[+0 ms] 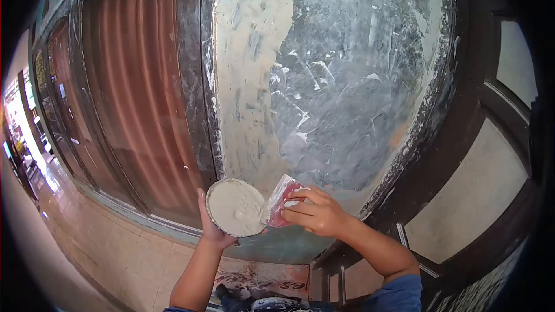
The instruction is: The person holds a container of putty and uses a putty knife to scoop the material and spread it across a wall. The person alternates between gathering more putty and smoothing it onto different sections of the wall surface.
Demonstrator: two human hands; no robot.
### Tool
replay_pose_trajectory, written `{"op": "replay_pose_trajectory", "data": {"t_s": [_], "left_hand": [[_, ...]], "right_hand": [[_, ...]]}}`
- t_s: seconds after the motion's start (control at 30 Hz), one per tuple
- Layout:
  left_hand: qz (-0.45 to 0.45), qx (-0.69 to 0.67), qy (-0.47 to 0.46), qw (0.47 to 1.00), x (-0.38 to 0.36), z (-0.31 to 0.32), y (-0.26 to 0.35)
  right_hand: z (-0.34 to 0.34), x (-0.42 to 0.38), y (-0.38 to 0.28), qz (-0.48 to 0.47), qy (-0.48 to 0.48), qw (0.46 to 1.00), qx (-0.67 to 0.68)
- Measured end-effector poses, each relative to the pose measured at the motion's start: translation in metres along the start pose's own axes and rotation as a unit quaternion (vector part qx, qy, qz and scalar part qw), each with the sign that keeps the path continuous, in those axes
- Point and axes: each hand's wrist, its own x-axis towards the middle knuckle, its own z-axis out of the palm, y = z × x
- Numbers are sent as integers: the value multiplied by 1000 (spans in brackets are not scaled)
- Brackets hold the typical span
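Observation:
A round bowl of pale, creamy filler (234,207) rests in my left hand (212,225), whose fingers wrap round its side and underside. My right hand (317,214) grips a red scraper (281,202) smeared with white, its edge at the bowl's right rim. Behind both hands stands a grey wall panel (347,92) with scattered white smears. A band of beige filler (245,81) covers the panel's left side from top to bottom.
Left of the panel is a dark-framed window with a reddish curtain (136,81). A dark wooden frame with pale panels (474,190) stands at the right. Tiled floor (127,254) lies at lower left, and a red lettered board (260,277) is low down near my feet.

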Motion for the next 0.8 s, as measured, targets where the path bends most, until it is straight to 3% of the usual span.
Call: {"op": "replay_pose_trajectory", "data": {"t_s": [0.17, 0.53, 0.67, 0.8], "left_hand": [[-13, -28, -8, 999, 1, 1, -1], [-17, -43, -52, 998, 4, -4, -5], [-4, -47, -51, 998, -4, -9, 0], [11, -71, -23, 997, -9, -15, 1]], "right_hand": [[6, -3, -1, 17, 26, 1000, 0], [12, -17, 0, 145, 116, 978, -92], [20, -60, 27, 253, 111, 955, -109], [71, -134, 54, 321, 78, 937, -113]]}}
